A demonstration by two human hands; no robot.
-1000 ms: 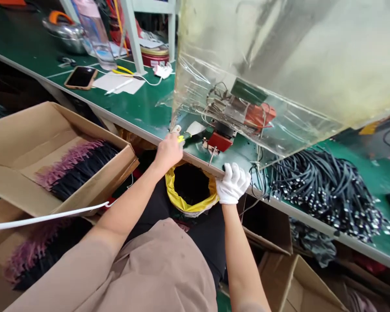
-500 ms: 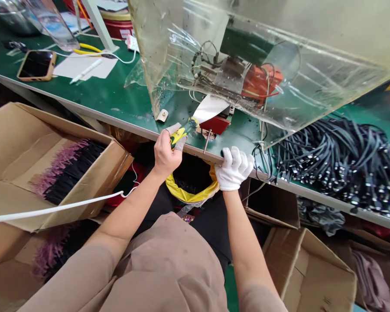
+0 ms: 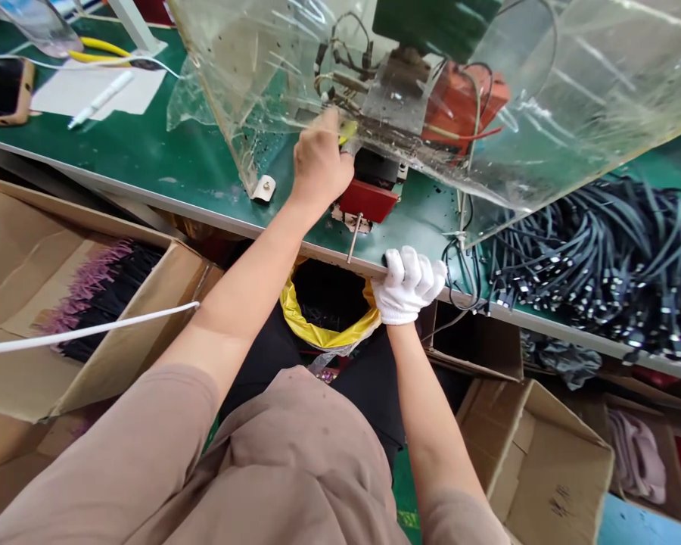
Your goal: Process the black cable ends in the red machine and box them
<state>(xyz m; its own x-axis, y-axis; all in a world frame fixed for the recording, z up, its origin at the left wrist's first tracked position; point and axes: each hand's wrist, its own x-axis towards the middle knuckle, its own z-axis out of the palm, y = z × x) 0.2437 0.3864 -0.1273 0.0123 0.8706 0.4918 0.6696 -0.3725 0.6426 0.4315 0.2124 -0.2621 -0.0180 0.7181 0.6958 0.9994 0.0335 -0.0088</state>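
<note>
My bare left hand (image 3: 321, 163) reaches under the front of the clear plastic cover (image 3: 232, 83). It is closed around the yellow-and-green handle of a scraper (image 3: 348, 133); the wide pale blade is hidden now. Just to the right of that hand is a machine's dark base with a red block (image 3: 368, 200), below which a thin metal rod (image 3: 354, 238) juts out over the bench edge. My right hand (image 3: 409, 286), in a white knitted glove, has its fingers curled over the front edge of the green bench (image 3: 187, 170).
A yellow-lined bin (image 3: 332, 333) stands between my knees. Cardboard boxes (image 3: 550, 454) sit at both sides. Black cables (image 3: 590, 265) are heaped at right. A phone (image 3: 3, 91), a white pen (image 3: 99, 100) and yellow-handled pliers (image 3: 105, 50) lie at left.
My left hand has moved forward from the bench edge, under the plastic cover, carrying the scraper. The view has shifted slightly. My right hand stays on the bench edge.
</note>
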